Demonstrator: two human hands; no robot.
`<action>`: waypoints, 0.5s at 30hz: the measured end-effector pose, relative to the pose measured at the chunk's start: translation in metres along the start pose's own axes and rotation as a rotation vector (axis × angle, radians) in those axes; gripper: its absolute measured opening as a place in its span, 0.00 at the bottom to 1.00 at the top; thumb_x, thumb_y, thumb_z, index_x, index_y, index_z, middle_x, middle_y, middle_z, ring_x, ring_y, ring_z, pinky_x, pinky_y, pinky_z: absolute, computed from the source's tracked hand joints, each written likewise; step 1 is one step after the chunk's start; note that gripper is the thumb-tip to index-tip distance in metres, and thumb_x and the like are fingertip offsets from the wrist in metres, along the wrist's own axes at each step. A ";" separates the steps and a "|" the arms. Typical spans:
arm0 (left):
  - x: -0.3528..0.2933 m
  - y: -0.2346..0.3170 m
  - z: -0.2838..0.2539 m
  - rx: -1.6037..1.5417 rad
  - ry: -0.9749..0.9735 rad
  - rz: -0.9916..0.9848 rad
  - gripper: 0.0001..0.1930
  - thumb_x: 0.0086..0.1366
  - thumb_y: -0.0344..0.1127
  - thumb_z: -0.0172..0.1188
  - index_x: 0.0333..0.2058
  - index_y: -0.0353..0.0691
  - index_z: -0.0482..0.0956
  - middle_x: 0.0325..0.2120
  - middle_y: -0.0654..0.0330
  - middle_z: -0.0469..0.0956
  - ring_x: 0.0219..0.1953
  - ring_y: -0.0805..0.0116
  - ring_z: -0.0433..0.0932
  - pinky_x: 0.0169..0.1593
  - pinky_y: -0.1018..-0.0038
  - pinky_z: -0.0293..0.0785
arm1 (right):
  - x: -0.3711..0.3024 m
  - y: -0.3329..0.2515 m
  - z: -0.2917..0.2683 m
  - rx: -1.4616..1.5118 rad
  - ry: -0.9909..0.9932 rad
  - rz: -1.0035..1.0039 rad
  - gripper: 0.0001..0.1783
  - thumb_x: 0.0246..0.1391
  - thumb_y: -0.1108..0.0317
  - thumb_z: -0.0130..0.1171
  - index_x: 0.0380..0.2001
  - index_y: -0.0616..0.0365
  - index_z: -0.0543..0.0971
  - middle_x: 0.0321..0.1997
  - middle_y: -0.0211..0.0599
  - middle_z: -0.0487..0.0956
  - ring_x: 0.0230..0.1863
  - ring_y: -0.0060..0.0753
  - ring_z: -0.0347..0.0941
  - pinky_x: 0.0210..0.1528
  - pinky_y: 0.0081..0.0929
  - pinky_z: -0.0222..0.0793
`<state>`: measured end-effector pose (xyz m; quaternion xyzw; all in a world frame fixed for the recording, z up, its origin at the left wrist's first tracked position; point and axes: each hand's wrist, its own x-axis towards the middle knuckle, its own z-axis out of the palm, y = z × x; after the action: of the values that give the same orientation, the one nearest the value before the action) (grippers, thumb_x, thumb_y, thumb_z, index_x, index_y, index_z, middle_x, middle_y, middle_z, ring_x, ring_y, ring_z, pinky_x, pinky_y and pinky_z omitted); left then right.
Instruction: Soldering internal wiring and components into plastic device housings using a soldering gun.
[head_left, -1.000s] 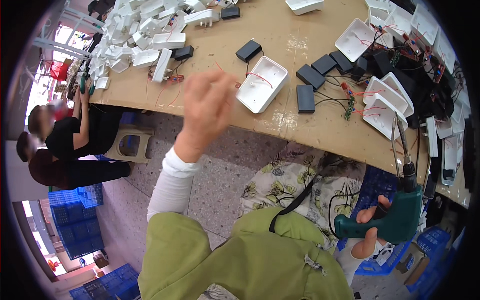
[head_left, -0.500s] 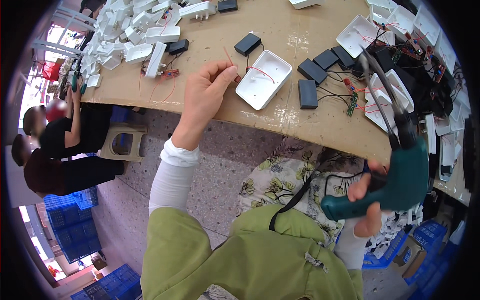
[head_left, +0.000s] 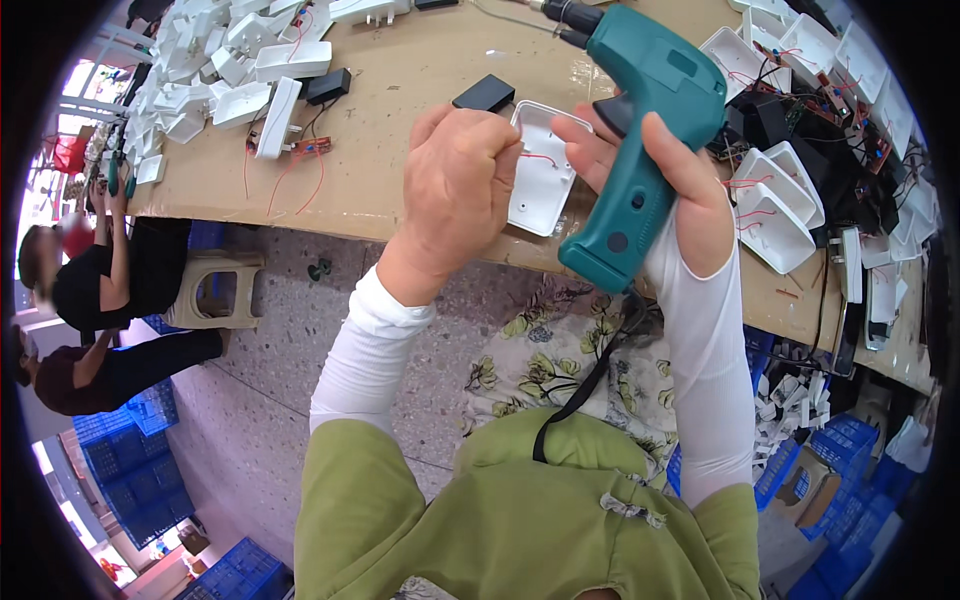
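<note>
My right hand [head_left: 697,215] is around the handle of a green soldering gun [head_left: 668,75], its fingers loosely spread near the black trigger. The gun's metal prongs point toward the upper left, over the table. My left hand [head_left: 452,190] is closed in a pinch at the left edge of a white plastic casing [head_left: 540,205]. What its fingers hold is hidden behind them. A short red wire lies inside the casing, which sits open side up on the table. Just beyond my left hand is a black rectangular block [head_left: 485,94].
White casings and plug housings [head_left: 240,65] are heaped at the far left. More white casings [head_left: 775,240], dark blocks and wired circuit boards crowd the right side. Blue crates [head_left: 835,470] stand below the table at right. Two people [head_left: 80,290] are at the left.
My right hand has brought the soldering gun from the right edge up and left to beside the casing. My left hand has turned, hiding the red wire it was pinching.
</note>
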<state>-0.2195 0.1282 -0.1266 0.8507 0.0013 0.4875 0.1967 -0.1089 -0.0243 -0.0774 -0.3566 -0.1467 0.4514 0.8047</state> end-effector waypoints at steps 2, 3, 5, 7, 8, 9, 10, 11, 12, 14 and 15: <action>0.006 0.003 -0.002 0.161 0.031 0.187 0.14 0.51 0.24 0.60 0.36 0.43 0.68 0.27 0.65 0.74 0.27 0.68 0.73 0.37 0.71 0.62 | 0.001 0.002 0.001 -0.036 0.047 0.003 0.25 0.59 0.66 0.48 0.55 0.69 0.59 0.54 0.56 0.66 0.57 0.54 0.64 0.57 0.38 0.66; 0.006 0.004 -0.002 0.160 0.030 0.183 0.14 0.51 0.24 0.60 0.36 0.43 0.68 0.27 0.65 0.74 0.27 0.68 0.73 0.37 0.71 0.62 | -0.001 0.005 0.002 -0.037 0.050 0.007 0.25 0.59 0.66 0.48 0.55 0.69 0.59 0.54 0.56 0.66 0.57 0.54 0.64 0.57 0.38 0.66; 0.007 0.007 -0.001 0.295 0.094 0.266 0.15 0.46 0.24 0.61 0.34 0.45 0.70 0.26 0.68 0.74 0.24 0.72 0.72 0.35 0.74 0.57 | -0.010 0.013 0.008 -0.023 0.109 -0.133 0.26 0.58 0.67 0.49 0.56 0.68 0.58 0.56 0.56 0.64 0.60 0.53 0.61 0.61 0.42 0.59; 0.006 0.015 -0.003 0.321 0.075 0.250 0.15 0.45 0.24 0.61 0.33 0.45 0.71 0.25 0.68 0.74 0.24 0.74 0.71 0.34 0.75 0.56 | -0.018 0.029 0.009 -0.007 0.120 -0.218 0.26 0.58 0.67 0.49 0.56 0.67 0.57 0.57 0.55 0.63 0.61 0.53 0.60 0.63 0.44 0.55; 0.005 0.021 -0.003 0.347 0.059 0.238 0.14 0.44 0.25 0.61 0.32 0.45 0.72 0.25 0.69 0.74 0.23 0.75 0.71 0.34 0.75 0.55 | -0.022 0.036 0.008 0.009 0.129 -0.308 0.27 0.58 0.67 0.50 0.57 0.66 0.56 0.58 0.55 0.61 0.62 0.53 0.58 0.65 0.46 0.51; 0.005 0.027 -0.001 0.346 0.070 0.221 0.12 0.44 0.26 0.61 0.30 0.45 0.74 0.25 0.69 0.73 0.22 0.75 0.70 0.34 0.75 0.55 | -0.024 0.043 0.008 0.059 0.124 -0.362 0.29 0.57 0.66 0.50 0.58 0.64 0.55 0.60 0.55 0.58 0.65 0.52 0.53 0.67 0.45 0.45; 0.005 0.030 -0.001 0.339 0.067 0.226 0.12 0.44 0.26 0.61 0.30 0.45 0.74 0.25 0.69 0.73 0.22 0.75 0.70 0.34 0.75 0.55 | -0.026 0.047 0.006 0.061 0.131 -0.368 0.29 0.57 0.66 0.50 0.58 0.64 0.55 0.60 0.55 0.58 0.65 0.52 0.53 0.67 0.45 0.45; 0.004 0.031 -0.003 0.316 -0.016 0.147 0.11 0.44 0.26 0.61 0.30 0.45 0.74 0.25 0.69 0.73 0.22 0.74 0.70 0.34 0.74 0.55 | -0.029 0.052 0.005 0.095 0.132 -0.401 0.29 0.57 0.66 0.51 0.58 0.64 0.55 0.61 0.55 0.57 0.65 0.52 0.52 0.68 0.45 0.44; 0.003 0.032 -0.004 0.292 -0.098 0.068 0.11 0.45 0.26 0.61 0.30 0.44 0.75 0.25 0.68 0.73 0.22 0.73 0.70 0.34 0.73 0.55 | -0.032 0.054 0.004 0.130 0.133 -0.434 0.29 0.57 0.66 0.51 0.58 0.64 0.55 0.61 0.55 0.57 0.66 0.52 0.51 0.68 0.44 0.43; 0.001 0.030 -0.003 0.270 -0.132 0.059 0.10 0.45 0.26 0.61 0.30 0.44 0.75 0.25 0.68 0.74 0.23 0.72 0.70 0.35 0.73 0.56 | -0.037 0.057 0.002 0.130 0.134 -0.433 0.30 0.57 0.65 0.51 0.59 0.63 0.54 0.62 0.54 0.55 0.66 0.51 0.50 0.68 0.43 0.43; 0.000 0.029 -0.003 0.249 -0.159 0.046 0.10 0.45 0.26 0.61 0.30 0.44 0.76 0.25 0.67 0.74 0.24 0.71 0.70 0.35 0.72 0.56 | -0.040 0.058 0.000 0.176 0.146 -0.419 0.31 0.54 0.68 0.54 0.59 0.62 0.56 0.60 0.48 0.60 0.64 0.46 0.54 0.66 0.41 0.48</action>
<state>-0.2269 0.1024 -0.1154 0.9043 0.0268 0.4188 0.0778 -0.1669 -0.0376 -0.1153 -0.2788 -0.1190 0.2586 0.9172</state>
